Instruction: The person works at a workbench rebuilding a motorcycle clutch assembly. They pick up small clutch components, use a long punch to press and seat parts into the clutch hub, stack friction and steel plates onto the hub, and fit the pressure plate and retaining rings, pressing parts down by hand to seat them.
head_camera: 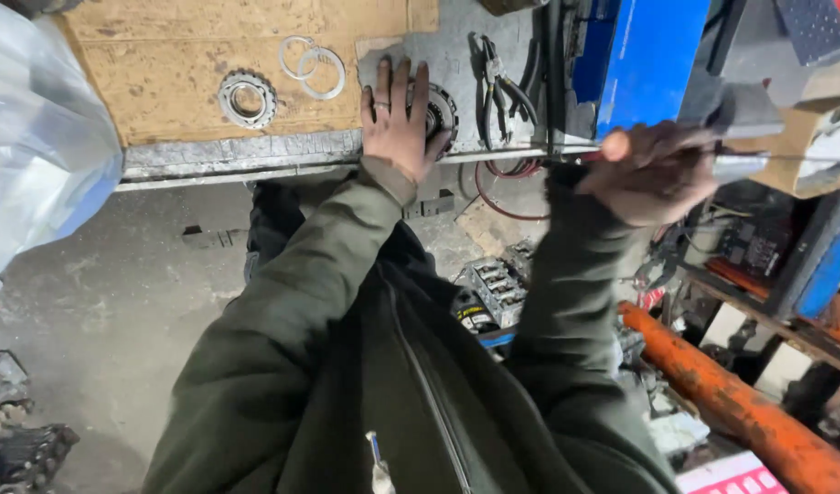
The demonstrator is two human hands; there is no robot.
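My left hand (397, 119) lies flat, fingers spread, on a dark round bearing-like part (441, 112) at the front edge of the metal workbench (237, 157). A ring shows on one finger. My right hand (653, 169) is closed around a slim tool with a metal shaft (744, 165) that runs off to the right, level with the bench edge. What the shaft's tip touches is hidden. Both arms wear dark green sleeves.
A toothed ring (247, 98) and two thin metal rings (312, 64) lie on a cardboard sheet (164, 69). Pliers (500, 87) rest beside a blue machine body (648, 59). An orange bar (740, 407), small parts and cables crowd the floor at right; a plastic bag (36, 137) hangs at left.
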